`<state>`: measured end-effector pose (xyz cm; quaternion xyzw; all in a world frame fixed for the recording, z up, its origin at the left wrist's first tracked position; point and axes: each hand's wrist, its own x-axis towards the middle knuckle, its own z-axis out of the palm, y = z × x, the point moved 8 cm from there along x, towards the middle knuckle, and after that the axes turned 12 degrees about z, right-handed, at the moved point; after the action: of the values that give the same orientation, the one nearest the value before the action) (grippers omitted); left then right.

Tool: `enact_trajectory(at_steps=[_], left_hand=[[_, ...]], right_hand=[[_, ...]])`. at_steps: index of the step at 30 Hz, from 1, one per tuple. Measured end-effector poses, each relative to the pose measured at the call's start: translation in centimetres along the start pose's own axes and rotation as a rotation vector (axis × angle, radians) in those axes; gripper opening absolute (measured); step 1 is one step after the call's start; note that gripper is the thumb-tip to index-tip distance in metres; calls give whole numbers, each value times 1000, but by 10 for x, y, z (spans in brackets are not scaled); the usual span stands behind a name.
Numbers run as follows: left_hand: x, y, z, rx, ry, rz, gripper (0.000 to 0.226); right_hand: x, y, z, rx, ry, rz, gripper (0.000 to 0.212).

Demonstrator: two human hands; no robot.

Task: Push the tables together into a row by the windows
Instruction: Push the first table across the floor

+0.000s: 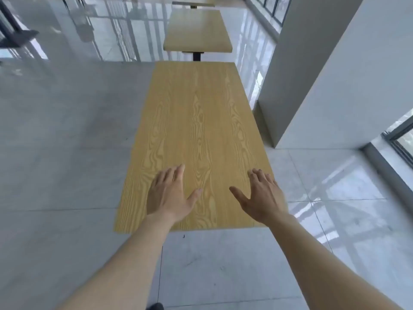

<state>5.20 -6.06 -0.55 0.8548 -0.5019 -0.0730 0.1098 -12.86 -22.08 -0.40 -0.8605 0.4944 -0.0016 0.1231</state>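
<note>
- Wood-grain near table [196, 121] sits under both hands, its near end by the wrists.
- Left hand [168, 193] and right hand [261, 195]: fingers spread, palms down, gripping nothing (contact unclear).
- Second table [197, 30] beyond fingertips, small gap; windows [400, 135] right of right hand.

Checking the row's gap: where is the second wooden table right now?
In the head view, the second table stands straight beyond the near table, apart from it, left of the white pillar.

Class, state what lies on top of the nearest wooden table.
Only the left hand and right hand, open over the nearest table; wood beneath them is covered.
</note>
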Motion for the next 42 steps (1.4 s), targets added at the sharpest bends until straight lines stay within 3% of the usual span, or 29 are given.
enact_trajectory(at_steps=[7,16,26,42], left_hand=[[-25,-26,94,1,-35,-1,91],[-16,-56,173,12,23,53,89],[1,-73,189,68,139,46,81],[3,-73,188,108,141,50,78]], right_hand=[[-15,4,97,-32,-45,-85,91],[2,8,177,-52,100,-131,88],[28,10,202,0,214,-136,76],[32,9,200,4,257,-159,73]])
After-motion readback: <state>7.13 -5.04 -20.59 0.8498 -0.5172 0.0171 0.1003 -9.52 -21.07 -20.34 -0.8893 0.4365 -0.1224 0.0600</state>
